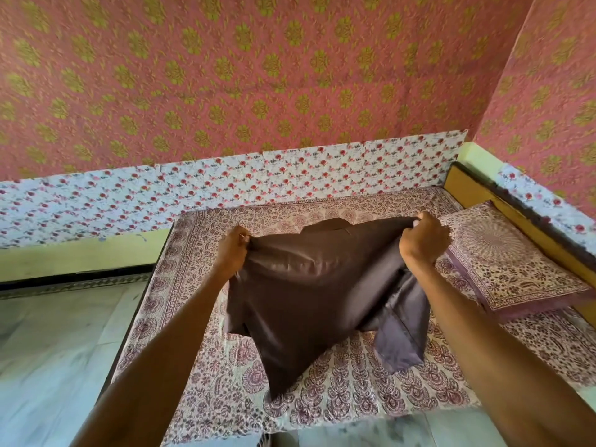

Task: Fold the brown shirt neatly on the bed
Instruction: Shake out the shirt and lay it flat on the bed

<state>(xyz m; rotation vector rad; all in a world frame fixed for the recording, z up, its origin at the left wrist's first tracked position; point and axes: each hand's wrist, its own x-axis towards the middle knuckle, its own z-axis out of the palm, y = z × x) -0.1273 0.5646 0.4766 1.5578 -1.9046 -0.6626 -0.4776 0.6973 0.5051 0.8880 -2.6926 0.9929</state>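
Gripping the shirt (306, 285) by its far edge, with the left hand (233, 250) at the left corner and the right hand (423, 237) at the right corner, both clamped on bunched cloth with fingers curled. Held well apart, with the edge fairly taut between. Lifted over the middle of the bed (206, 366), draping down toward the near side. Unclear whether touching the sheet (354, 401) at the low tip. Dark brown, plain, faintly glossy, with soft creases fanning from each grip. Wide at the far edge, narrowing to a blunt point near and slightly left. Notched once along the far edge, right of centre. Trailing a loose flap on the right, greyer than the rest, hanging beside the right forearm. Jutting in a short corner on the left, beside the left forearm.

Counting by kind: one shirt, two hands, one bed, one sheet, and one pillow (512, 266), lying flat at the right end of the bed, right of the right hand and apart from the shirt. Printed alike, sheet and pillow, in purple motifs on pale ground. Backed far and right by two walls (258, 75) in pink with green flowers, above a pale band (96, 201) of red roses. Edged on the left by pale floor (48, 350).
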